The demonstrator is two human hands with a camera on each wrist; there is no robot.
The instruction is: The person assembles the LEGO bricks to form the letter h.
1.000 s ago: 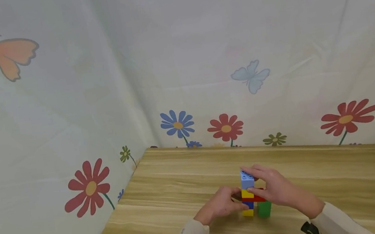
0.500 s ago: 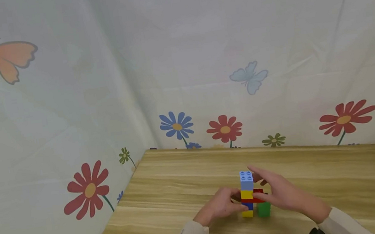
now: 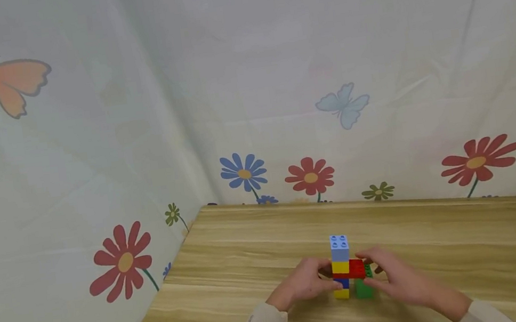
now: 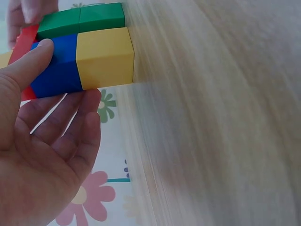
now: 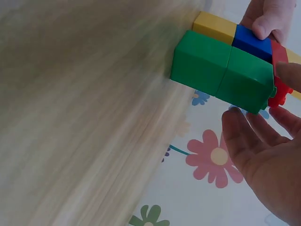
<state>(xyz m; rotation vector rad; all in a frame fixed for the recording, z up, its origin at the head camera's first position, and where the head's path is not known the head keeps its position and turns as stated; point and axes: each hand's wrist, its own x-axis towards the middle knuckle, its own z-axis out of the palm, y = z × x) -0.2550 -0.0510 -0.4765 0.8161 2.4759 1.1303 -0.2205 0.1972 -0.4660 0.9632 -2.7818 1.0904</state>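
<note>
A block tower stands on the table, with a yellow block [image 4: 106,59] at its base and a dark blue block [image 4: 56,66] on it. Above these lies a long red block [image 3: 356,268], topped on its left by another yellow block [image 3: 341,267] and a light blue block [image 3: 339,247]. Beneath the red block's right end stand two stacked green blocks [image 5: 223,70], some green studs showing. My left hand [image 3: 307,278] pinches the dark blue block between thumb and fingers. My right hand [image 3: 400,278] spans the red block's right end, thumb in front, fingers extended behind.
The wooden table [image 3: 233,271] extends around the tower. A pale cloth [image 3: 252,75] with printed flowers and butterflies hangs behind the table and along its left side.
My right hand has let go of the light blue block on top and moved down and right to the red block's end. My left hand has kept its hold on the dark blue block.
</note>
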